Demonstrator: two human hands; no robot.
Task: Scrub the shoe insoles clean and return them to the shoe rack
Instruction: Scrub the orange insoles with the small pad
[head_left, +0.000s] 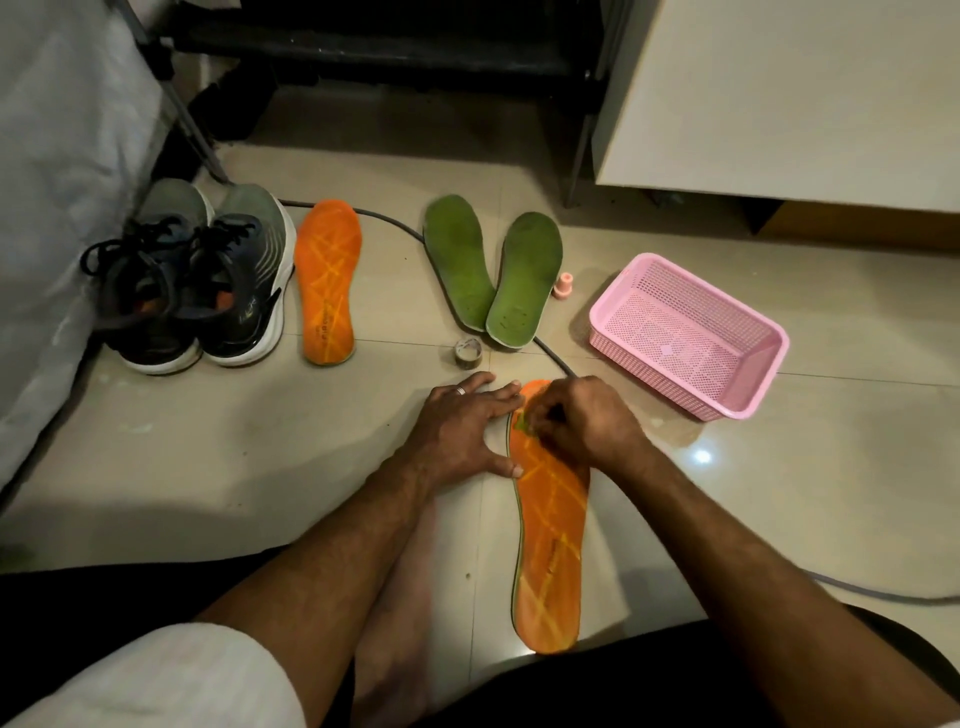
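An orange insole (550, 540) with yellow lines lies lengthwise on the tiled floor in front of me. My left hand (462, 431) lies flat on the floor beside it, fingers spread, thumb and fingertips touching its left edge. My right hand (582, 421) is curled over the insole's toe end and pinches a small green scrubbing pad (522, 425) against it. A second orange insole (327, 280) lies by the shoes. Two green insoles (493, 270) lie side by side further back.
A pair of dark sports shoes (202, 280) stands at the left. A pink plastic basket (691, 332) sits at the right, a small pink bottle (562, 285) beside the green insoles, a small round tin (469, 353) ahead of my hands. A cable (405, 228) crosses the floor. The dark rack (395, 47) stands behind.
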